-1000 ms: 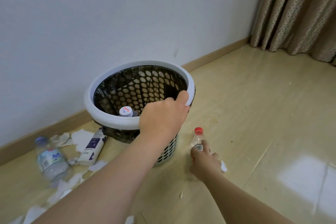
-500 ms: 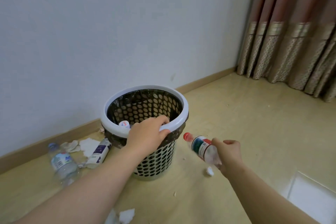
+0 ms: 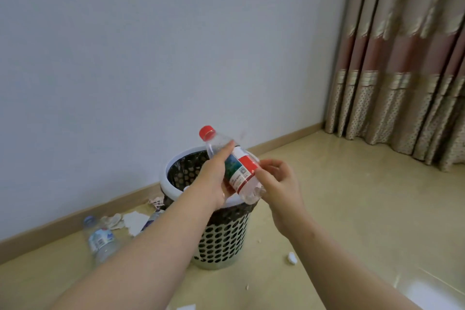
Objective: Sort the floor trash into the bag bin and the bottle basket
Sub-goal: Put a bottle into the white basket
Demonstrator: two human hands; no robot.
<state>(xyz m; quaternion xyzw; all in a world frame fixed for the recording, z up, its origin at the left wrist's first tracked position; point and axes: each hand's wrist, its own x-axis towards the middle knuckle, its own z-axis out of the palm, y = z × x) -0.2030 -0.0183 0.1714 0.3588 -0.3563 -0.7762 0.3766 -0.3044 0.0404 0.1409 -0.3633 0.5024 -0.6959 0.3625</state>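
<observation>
Your left hand (image 3: 214,181) and right hand (image 3: 279,181) are clasping the clear red-capped plastic bottle (image 3: 245,166), so be centring it over the white perforated basket (image 3: 224,239) below before releasing.

Floor (image 3: 352,221): beige, glossy, edged by a wooden skirting board (image 3: 63,223) along the wall.
- Standing near the wall: one perforated basket (image 3: 221,241), upright, lined with a black bag.
- Left of the basket: one blue-capped clear bottle (image 3: 99,239) on its side; a second bottle (image 3: 151,219), only partly in view; crumpled white paper (image 3: 133,221) between the two; a crumpled wrapper (image 3: 156,202) just beside the basket.
- Right of the basket: one small white wad (image 3: 292,258), apart from it.
</observation>
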